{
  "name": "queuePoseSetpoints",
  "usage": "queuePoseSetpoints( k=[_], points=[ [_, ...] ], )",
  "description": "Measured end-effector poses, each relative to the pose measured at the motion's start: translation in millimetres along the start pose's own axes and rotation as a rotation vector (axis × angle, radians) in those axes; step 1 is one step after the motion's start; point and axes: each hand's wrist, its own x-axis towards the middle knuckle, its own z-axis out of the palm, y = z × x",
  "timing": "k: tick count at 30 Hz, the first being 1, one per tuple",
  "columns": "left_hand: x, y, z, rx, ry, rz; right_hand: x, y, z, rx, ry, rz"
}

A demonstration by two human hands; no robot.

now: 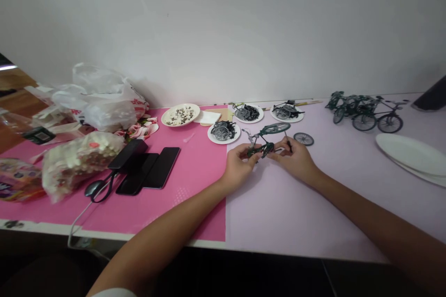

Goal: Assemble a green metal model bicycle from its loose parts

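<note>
Over the lilac mat [289, 209], my left hand [239, 163] pinches the frame of a small dark green model bicycle [266, 141], which is partly built and carries one wheel at the top. My right hand [296, 158] is closed on the other side of the model and holds a thin dark tool [287, 143] against it. A loose grey wheel [303, 138] lies on the mat just right of my right hand.
Three white plates of bicycle parts [223, 132] [248, 112] [286, 112] and a plate of small pieces [180, 114] sit behind. Finished model bicycles [365, 110] and stacked white plates [411, 153] are at the right. Phones [149, 169], scissors [99, 189] and plastic bags [94, 102] lie on the pink mat.
</note>
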Motion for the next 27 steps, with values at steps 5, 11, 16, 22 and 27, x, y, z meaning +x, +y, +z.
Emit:
queuePoseSetpoints(
  k=[5, 11, 16, 22, 27],
  points=[
    [-5.0, 2.9, -0.9, 0.251, 0.03, 0.219, 3.2, 10.6, -1.4, 0.011, 0.085, -0.043],
    [-4.4, 3.3, -1.8, 0.292, 0.049, 0.235, 2.4, 6.2, -2.5, 0.1, 0.049, -0.1],
    [-2.5, 0.3, -1.3, 0.251, 0.043, 0.155, 1.5, 1.6, -4.0, 0.186, 0.025, -0.118],
    [-4.0, 1.1, -1.1, 0.298, 0.032, 0.185, 6.0, 6.4, -4.4, 0.3, 0.065, -0.008],
    [-5.4, 1.8, -2.0, 0.325, 0.004, 0.211, 7.9, 7.2, -2.1, 0.348, 0.094, 0.088]
  ],
)
